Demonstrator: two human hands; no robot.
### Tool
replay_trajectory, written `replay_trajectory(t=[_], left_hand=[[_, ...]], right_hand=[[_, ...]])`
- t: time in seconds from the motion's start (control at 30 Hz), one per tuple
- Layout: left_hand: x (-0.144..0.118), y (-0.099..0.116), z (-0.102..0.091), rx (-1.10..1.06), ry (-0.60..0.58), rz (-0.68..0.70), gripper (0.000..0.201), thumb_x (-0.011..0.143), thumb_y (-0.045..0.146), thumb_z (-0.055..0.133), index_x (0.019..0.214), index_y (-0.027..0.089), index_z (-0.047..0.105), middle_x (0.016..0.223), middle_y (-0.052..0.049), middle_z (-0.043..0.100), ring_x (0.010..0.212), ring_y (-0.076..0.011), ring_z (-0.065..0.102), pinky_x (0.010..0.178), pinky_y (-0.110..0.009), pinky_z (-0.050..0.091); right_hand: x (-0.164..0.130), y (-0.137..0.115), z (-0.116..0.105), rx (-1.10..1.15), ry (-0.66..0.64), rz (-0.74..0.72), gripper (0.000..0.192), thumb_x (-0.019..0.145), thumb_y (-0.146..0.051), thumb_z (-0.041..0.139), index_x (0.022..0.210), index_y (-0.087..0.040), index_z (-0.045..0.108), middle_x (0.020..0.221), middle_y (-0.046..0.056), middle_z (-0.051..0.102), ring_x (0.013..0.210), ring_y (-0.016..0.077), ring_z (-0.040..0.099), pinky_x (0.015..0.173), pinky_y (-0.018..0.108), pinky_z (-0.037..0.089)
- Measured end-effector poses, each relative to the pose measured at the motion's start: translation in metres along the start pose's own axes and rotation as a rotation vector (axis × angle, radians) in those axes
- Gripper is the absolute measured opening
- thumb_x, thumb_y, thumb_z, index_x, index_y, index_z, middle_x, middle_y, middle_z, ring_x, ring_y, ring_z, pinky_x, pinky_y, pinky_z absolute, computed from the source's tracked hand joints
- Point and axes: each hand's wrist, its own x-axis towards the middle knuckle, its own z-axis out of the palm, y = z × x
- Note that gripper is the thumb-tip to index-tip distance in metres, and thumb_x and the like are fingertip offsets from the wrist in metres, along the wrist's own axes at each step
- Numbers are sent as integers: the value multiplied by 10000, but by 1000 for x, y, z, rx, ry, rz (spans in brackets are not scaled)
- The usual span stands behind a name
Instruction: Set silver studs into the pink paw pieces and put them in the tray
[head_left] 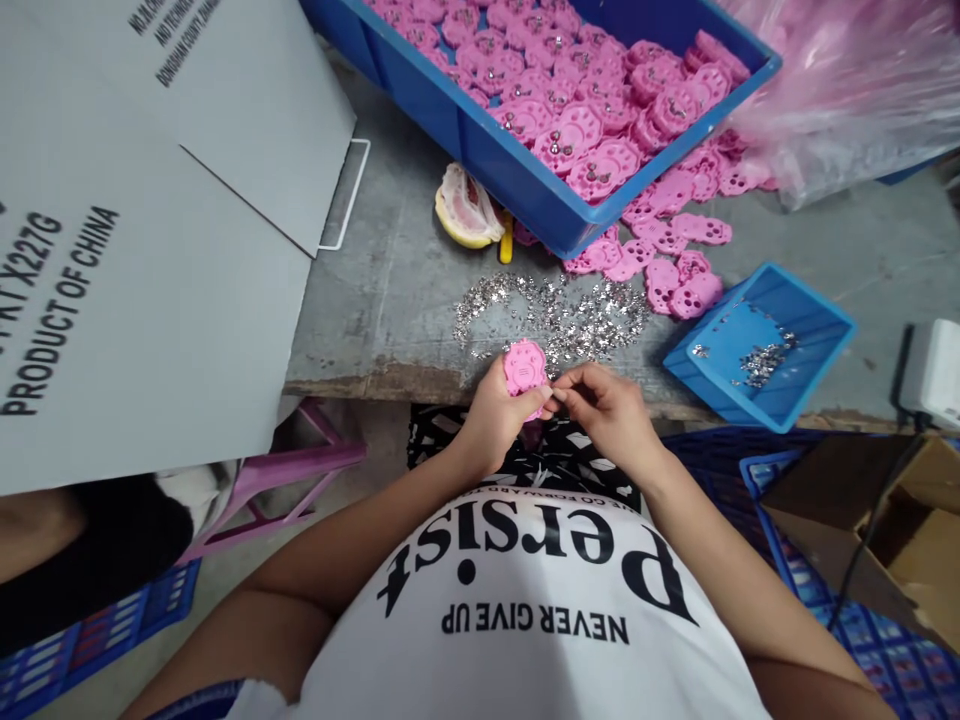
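A pink plastic piece (524,366) with a scalloped outline is gripped upright in my left hand (495,420), thumb across its lower part. My right hand (611,410) pinches at the lower right edge of that piece; whatever is between the fingertips is too small to make out. Just beyond both hands, small shiny metal parts (585,318) lie scattered along the table. More pink plastic pieces (664,285) are heaped farther right. To the right of my right hand stands a small blue bin (694,365) with some metal parts inside.
A large blue crate (480,160) full of pink pieces stands at the back. Beside it lie a cut yellow-skinned fruit (466,212) and a yellow handle (506,240). A big grey carton (187,300) fills the left. At right are a white device (939,372) and an open cardboard box (840,490).
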Motion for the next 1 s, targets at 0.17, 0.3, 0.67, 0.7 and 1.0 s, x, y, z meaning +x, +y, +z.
replay_trajectory(t=[0.17, 0.3, 0.67, 0.7, 1.0], left_hand=[[-2, 2, 3, -22, 45, -12, 511, 681, 119, 798, 1129, 167, 557, 803, 14, 679, 610, -131, 674, 615, -280, 549], [-4, 4, 5, -59, 86, 12, 502, 660, 105, 805, 1103, 165, 576, 792, 11, 677, 597, -126, 663, 601, -274, 538], [-7, 9, 9, -169, -22, 47, 489, 780, 443, 824, 1115, 182, 580, 833, -19, 706, 700, -167, 702, 640, -291, 576], [-7, 10, 10, -206, -54, 31, 503, 827, 563, 755, 1107, 181, 587, 853, -44, 716, 759, -199, 722, 653, -309, 588], [-9, 17, 14, -255, -78, 56, 763, 828, 831, 546, 1253, 201, 611, 1059, -109, 727, 1102, -317, 689, 792, -372, 620]], right_hand=[[1, -6, -1, 72, -1, -1, 128, 923, -298, 666, 831, -236, 730, 809, 23, 720, 755, 187, 649, 738, 344, 518], [3, -12, 3, 297, -14, 120, 211, 894, -418, 721, 813, -223, 730, 727, 10, 708, 640, 156, 608, 623, 307, 504], [5, -17, 8, 612, 109, 285, 324, 770, -496, 838, 716, -224, 672, 716, 6, 648, 574, 141, 555, 525, 297, 490], [4, -18, 7, 568, 143, 253, 300, 780, -479, 832, 716, -227, 682, 810, 29, 659, 647, 158, 591, 562, 314, 516], [3, -28, 3, 60, 44, -14, 183, 893, -245, 686, 713, -212, 700, 1189, 91, 620, 1075, 245, 615, 954, 429, 520]])
